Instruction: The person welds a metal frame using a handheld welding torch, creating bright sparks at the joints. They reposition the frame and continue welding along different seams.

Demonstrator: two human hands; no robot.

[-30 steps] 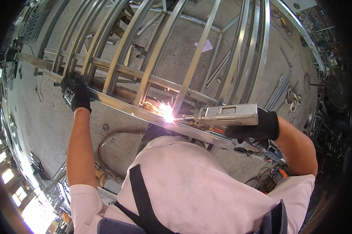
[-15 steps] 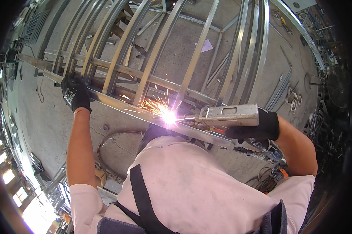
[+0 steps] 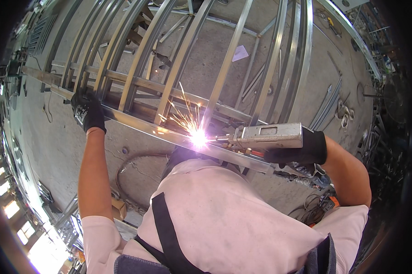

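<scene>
A metal frame of square tubes (image 3: 224, 68) lies in front of me, several bars running away from its near rail (image 3: 139, 126). My left hand (image 3: 88, 111), in a black glove, is wrapped round the left part of that rail. In the black-gloved right hand (image 3: 312, 147) is a silver handheld welding gun (image 3: 272, 135), held level with its nozzle pointing left. At the nozzle tip a white-violet glare (image 3: 198, 138) burns where one bar meets the near rail. Orange sparks fly up and to the left; the joint itself is hidden by the glare.
A cross rail (image 3: 151, 84) runs behind the near rail. On the concrete floor are a sheet of paper (image 3: 239, 53), loose metal tubes (image 3: 327, 104), a pale strap (image 3: 344, 114) and a hose (image 3: 123, 169). A coiled cable (image 3: 310, 208) lies near my right elbow.
The spark spray now rises more steeply. The far ends of the frame's bars have shifted slightly left in view. Both hands and the welding gun stay nearly in place.
</scene>
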